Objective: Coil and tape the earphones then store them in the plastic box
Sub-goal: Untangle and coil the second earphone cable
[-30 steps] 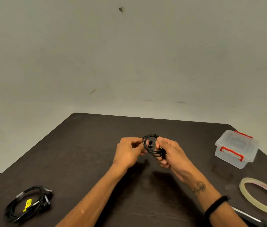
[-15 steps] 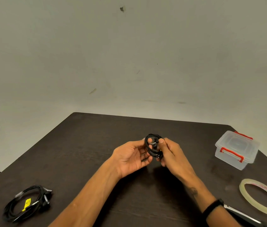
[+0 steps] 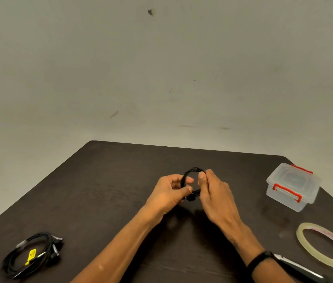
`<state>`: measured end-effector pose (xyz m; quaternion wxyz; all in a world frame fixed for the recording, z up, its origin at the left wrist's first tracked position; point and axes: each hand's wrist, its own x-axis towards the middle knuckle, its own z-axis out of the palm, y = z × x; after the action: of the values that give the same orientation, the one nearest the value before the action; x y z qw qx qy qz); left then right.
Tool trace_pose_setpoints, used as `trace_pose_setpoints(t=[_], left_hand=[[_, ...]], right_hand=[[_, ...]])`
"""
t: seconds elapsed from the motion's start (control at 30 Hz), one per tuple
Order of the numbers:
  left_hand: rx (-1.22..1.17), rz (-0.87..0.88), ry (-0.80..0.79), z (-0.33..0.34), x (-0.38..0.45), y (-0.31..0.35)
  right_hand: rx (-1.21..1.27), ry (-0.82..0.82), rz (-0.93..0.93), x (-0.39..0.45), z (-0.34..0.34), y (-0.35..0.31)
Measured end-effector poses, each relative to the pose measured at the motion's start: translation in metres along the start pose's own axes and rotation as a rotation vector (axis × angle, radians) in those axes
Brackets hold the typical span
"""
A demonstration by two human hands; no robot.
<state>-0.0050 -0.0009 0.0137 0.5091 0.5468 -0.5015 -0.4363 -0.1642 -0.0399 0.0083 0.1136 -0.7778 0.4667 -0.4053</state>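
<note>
Since half a second ago left hand (image 3: pixel 169 193) turns palm-down, pinching small coiled black earphones (image 3: pixel 191 180) at 9 o'clock; right hand (image 3: pixel 212 190) pinches 3 o'clock, above dark table (image 3: pixel 100 190). Light, springy cord: grip across all loops

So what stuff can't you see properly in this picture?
Head view only:
- Earphones: partly covered by the left hand and right hand.
- Yellow tag on the other cable bundle: writing too small.
- Tool by the tape roll: hidden behind the wrist, cut off by the bottom edge.
</note>
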Motion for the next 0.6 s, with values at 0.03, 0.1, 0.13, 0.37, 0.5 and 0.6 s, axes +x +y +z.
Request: trace_pose_setpoints(t=[0.03, 0.1, 0.13, 0.37, 0.5, 0.6], left_hand=[[0.046, 0.022, 0.02, 0.0, 0.001, -0.002], [0.114, 0.049, 0.016, -0.002, 0.003, -0.002], [0.153, 0.077, -0.009, -0.004, 0.003, 0.0], [0.59, 0.423, 0.031, -0.024, 0.01, -0.002], [0.64, 0.431, 0.137, -0.031, 0.012, -0.01], [0.522, 0.331, 0.051, -0.022, 0.007, -0.004]], right_hand=[[-0.015, 0.009, -0.01, 0.0, -0.001, -0.001], [-0.004, 0.035, -0.002, 0.001, -0.002, 0.001], [0.016, 0.052, 0.017, 0.003, -0.003, 0.002], [0.248, 0.031, 0.165, 0.009, -0.01, 0.001], [0.508, -0.077, 0.255, 0.008, -0.006, -0.007], [0.551, -0.066, 0.279, 0.007, -0.005, -0.009]])
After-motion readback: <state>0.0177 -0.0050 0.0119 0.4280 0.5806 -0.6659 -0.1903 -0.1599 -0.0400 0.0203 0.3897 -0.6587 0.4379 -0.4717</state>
